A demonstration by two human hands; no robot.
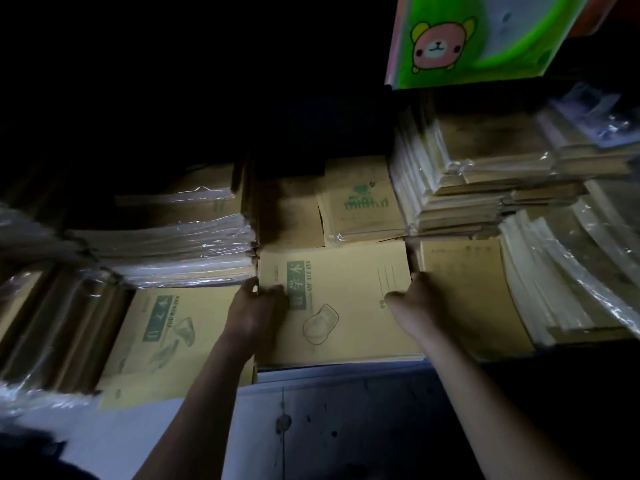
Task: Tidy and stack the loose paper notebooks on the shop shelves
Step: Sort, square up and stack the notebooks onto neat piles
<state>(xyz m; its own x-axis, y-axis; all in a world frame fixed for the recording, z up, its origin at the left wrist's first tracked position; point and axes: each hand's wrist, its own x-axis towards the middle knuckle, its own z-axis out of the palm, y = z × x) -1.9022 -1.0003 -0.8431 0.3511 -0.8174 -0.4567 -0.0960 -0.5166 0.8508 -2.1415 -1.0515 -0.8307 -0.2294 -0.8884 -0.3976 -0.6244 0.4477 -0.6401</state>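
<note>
Dark shop shelf [329, 400] is packed with piles of tan paper notebooks, with plastic-wrapped packs [173, 251] on the left, more wrapped packs [467, 178] on the right and a green bear folder [478, 39] hanging above. At the front, in the middle, lies the notebook stack [346, 306], squeezed between another tan notebook [166, 341] and the piles on the right. The left hand [254, 308] holds its left edge, thumb on the cover and fingers curled round the side, and the right hand [420, 294] holds its right edge the same way.
</note>
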